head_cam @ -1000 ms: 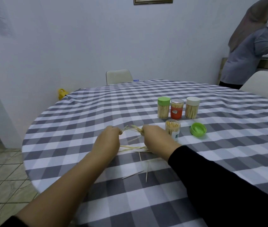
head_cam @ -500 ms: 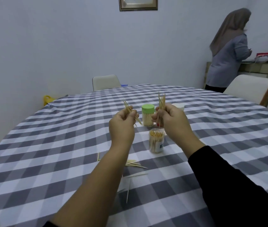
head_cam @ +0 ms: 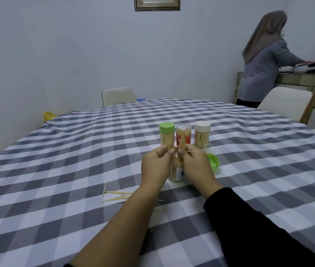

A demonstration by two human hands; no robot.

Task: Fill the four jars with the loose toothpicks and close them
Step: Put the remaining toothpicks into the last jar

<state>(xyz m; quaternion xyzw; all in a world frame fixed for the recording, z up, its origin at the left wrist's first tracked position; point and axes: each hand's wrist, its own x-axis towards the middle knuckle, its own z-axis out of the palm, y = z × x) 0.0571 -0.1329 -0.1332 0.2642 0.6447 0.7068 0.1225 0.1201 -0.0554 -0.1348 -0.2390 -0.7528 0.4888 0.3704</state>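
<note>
Several loose wooden toothpicks (head_cam: 117, 195) lie nearest on the grey-checked tablecloth (head_cam: 56, 170). Left hand (head_cam: 155, 164) and right hand (head_cam: 196, 162) each pinch toothpick bundles above the open clear plastic jar (head_cam: 177, 173). Beyond stand three capped jars (head_cam: 183, 136).

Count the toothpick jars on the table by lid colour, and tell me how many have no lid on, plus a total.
Green lid on: 1, the green-lidded jar
Clear lid on: 1, the red-labelled jar
White lid on: 1, the white-lidded jar
No lid: 1, the open jar behind the hands; a loose green lid lies beside it
Total: 4 jars
</note>
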